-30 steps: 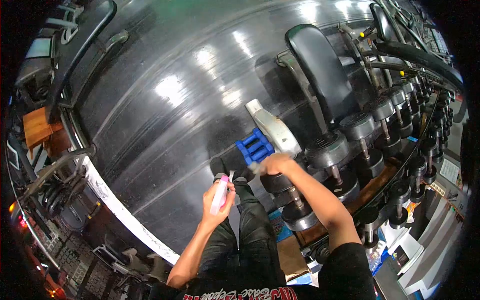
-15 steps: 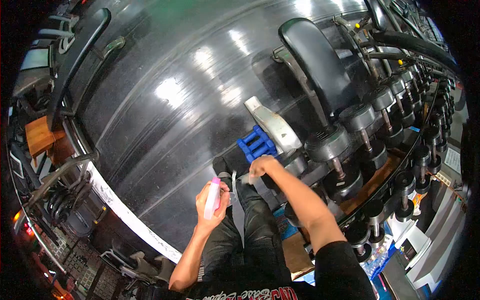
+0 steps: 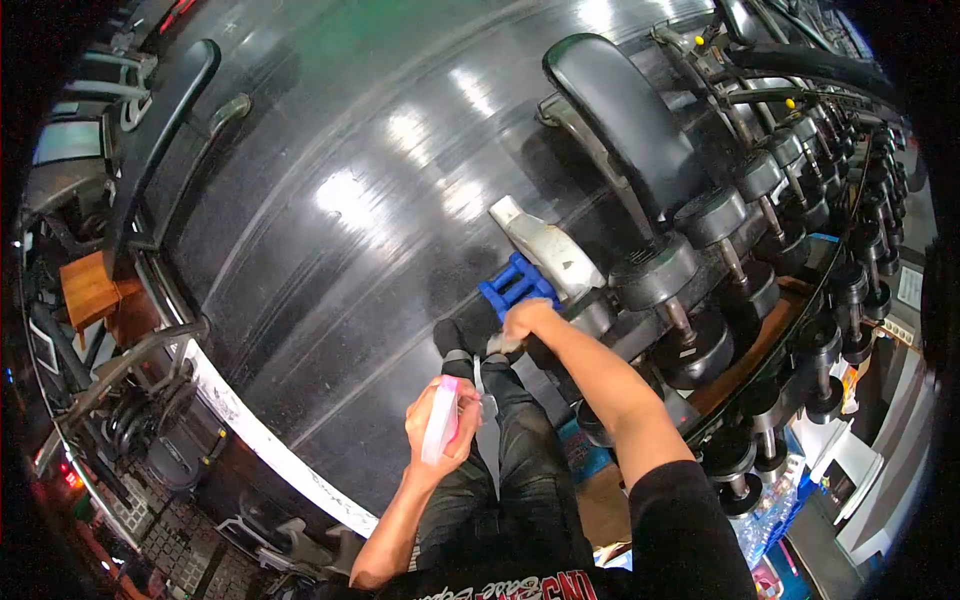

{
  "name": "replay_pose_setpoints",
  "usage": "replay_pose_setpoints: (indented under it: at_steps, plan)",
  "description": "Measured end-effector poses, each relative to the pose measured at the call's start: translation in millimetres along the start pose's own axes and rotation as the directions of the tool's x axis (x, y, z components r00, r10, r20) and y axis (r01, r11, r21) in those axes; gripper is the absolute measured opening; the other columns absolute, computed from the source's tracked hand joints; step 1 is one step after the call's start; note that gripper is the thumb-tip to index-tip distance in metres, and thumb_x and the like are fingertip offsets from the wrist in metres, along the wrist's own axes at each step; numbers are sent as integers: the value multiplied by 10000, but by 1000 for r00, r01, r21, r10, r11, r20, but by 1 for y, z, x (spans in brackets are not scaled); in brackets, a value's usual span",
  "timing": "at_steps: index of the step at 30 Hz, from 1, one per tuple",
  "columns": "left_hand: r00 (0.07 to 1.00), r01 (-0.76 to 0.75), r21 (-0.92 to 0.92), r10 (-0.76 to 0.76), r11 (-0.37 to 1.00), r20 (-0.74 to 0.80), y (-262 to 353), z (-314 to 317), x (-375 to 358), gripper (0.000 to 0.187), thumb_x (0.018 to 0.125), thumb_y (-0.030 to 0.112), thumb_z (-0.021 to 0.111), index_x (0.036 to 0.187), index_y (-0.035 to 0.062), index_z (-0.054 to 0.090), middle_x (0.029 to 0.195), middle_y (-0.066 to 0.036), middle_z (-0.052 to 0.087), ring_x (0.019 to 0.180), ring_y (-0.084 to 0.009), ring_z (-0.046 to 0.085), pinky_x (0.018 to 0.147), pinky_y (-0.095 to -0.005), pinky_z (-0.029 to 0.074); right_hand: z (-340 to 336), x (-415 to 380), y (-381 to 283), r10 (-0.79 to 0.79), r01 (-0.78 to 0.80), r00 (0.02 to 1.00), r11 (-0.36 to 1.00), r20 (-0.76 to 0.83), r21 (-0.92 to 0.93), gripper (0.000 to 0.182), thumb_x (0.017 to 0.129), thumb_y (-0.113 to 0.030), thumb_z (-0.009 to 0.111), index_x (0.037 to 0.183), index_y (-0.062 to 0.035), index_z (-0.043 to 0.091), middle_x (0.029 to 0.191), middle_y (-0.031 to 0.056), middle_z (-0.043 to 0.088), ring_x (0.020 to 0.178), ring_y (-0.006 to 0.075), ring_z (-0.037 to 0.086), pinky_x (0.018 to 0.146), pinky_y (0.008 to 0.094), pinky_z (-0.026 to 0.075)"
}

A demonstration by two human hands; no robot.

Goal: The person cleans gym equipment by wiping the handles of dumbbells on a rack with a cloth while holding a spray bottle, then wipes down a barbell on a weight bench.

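Observation:
My left hand (image 3: 425, 425) is wrapped round a bottle with a pink and white spray head (image 3: 441, 425), held over my legs. To its right, my right hand (image 3: 524, 322) is closed and slightly blurred, with a pale, cloth-like thing (image 3: 503, 345) showing under its fingers. Just beyond that hand, small blue dumbbells (image 3: 514, 283) lie on the dark floor, partly covered by it. A worn white metal piece (image 3: 545, 248) lies beside them.
Large black dumbbells (image 3: 655, 270) fill a rack on the right. A black padded bench (image 3: 620, 110) stands at the upper right. On the left are a wooden block (image 3: 90, 290), a white floor edge (image 3: 270, 455) and gym machine frames.
My left hand has moved a little right and down with the spray bottle. My right hand has shifted slightly, now nearer the blue dumbbells. The camera view has tilted a little.

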State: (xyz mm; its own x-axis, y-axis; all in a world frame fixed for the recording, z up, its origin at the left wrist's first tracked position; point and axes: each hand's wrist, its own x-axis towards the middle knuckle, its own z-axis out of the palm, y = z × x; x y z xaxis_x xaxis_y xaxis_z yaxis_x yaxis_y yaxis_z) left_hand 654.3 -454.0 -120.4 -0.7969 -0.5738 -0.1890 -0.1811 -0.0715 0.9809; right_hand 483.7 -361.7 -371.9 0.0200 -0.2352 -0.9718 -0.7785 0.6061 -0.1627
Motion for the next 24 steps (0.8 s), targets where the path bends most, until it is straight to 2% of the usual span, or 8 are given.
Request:
replay_pose_setpoints:
  at_steps: [4, 9, 12, 14, 16, 18, 20, 24]
  plan:
    - [1000, -14, -15, 14, 1000, 10, -6, 2, -6, 146, 787, -112, 598, 905, -29, 579, 837, -103, 618, 581, -127, 617, 507, -249, 489, 26, 55, 29, -402, 402, 916, 915, 0, -32, 436, 759, -422, 655, 1110, -170, 708, 1146, 130, 674, 1065, 283, 644, 898, 449, 491]
    - [999, 2, -1, -2, 1000, 44, -7, -2, -17, 153, 786, -111, 601, 915, -31, 582, 852, -108, 623, 588, -130, 619, 521, -254, 496, -30, 9, 84, 364, -369, 927, 928, -86, -52, 579, 795, -447, 659, 1306, -185, 583, 1366, 40, 549, 1251, 306, 516, 981, 621, 370]
    - [999, -8, 2, 8, 1000, 52, -7, -2, -21, 156, 786, -113, 600, 918, -32, 584, 855, -109, 623, 592, -133, 619, 523, -255, 498, -34, -11, 81, 417, -417, 908, 909, -39, -1, 550, 814, -419, 646, 1300, -167, 587, 1361, 54, 552, 1264, 319, 502, 993, 632, 348]
    - [999, 5, -22, -4, 1000, 37, -7, 1, -25, 158, 785, -116, 600, 919, -32, 584, 854, -109, 623, 594, -134, 620, 523, -255, 497, -33, -31, 48, 286, -295, 953, 951, -97, -91, 557, 808, -450, 646, 1284, -165, 598, 1331, 60, 577, 1238, 295, 530, 992, 561, 396]
    - [1000, -3, -21, 4, 1000, 30, -7, 2, -27, 162, 783, -119, 602, 919, -33, 583, 852, -109, 622, 602, -134, 619, 527, -257, 500, -14, 8, 31, 104, -105, 994, 991, 10, 88, 504, 809, -414, 664, 1254, -180, 629, 1340, 43, 571, 1231, 288, 538, 1018, 570, 382]
    - [999, -19, -25, 20, 1000, 39, -4, 3, -27, 165, 782, -120, 602, 921, -32, 583, 851, -108, 623, 605, -134, 617, 532, -258, 500, -3, 18, 7, -226, 219, 972, 970, 62, 103, 526, 785, -490, 665, 1222, -198, 649, 1291, 65, 606, 1170, 282, 585, 960, 507, 457]
    - [998, -37, -30, 38, 999, 46, -1, 3, -30, 168, 782, -121, 603, 923, -31, 584, 849, -108, 623, 608, -134, 615, 537, -259, 500, 15, 34, -14, -209, 213, 968, 977, 139, -12, 501, 796, -522, 636, 1189, -214, 668, 1240, 77, 635, 1121, 286, 614, 910, 471, 491]
    - [998, -39, -33, 41, 999, 45, 0, 2, -35, 169, 777, -113, 608, 921, -26, 587, 846, -109, 627, 609, -136, 608, 551, -259, 494, -6, -30, 22, -111, 90, 970, 990, -217, -105, 399, 836, -445, 612, 1110, -170, 705, 1163, 66, 676, 1098, 271, 630, 838, 470, 497]
